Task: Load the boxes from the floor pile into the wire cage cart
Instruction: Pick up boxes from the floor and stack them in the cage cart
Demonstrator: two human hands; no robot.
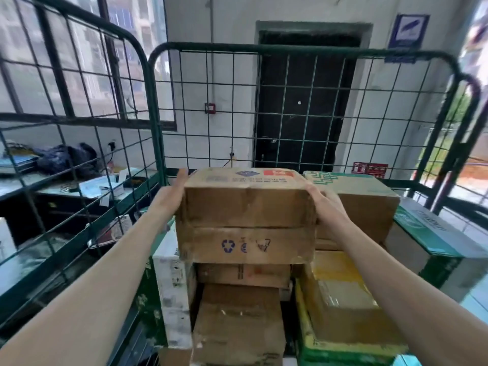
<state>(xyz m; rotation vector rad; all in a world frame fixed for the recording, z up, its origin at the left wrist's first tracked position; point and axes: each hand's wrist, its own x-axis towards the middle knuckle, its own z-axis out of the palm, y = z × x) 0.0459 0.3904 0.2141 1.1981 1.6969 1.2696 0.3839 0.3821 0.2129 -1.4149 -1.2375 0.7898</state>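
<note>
The left hand (173,192) and right hand (326,207) press flat, fingers straight, against opposite ends of a creased brown cardboard box (248,215) (blue recycling marks on its front). The box apparently rests on stacked cartons (237,320) inside the green wire cage cart (290,52). Beyond the hands, a dark door (303,122) stands in a white wall.

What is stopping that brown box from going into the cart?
Nothing visible is. The left hand and right hand press the sides of the brown box, which is inside the wire cage cart, atop the stacked boxes.
</note>
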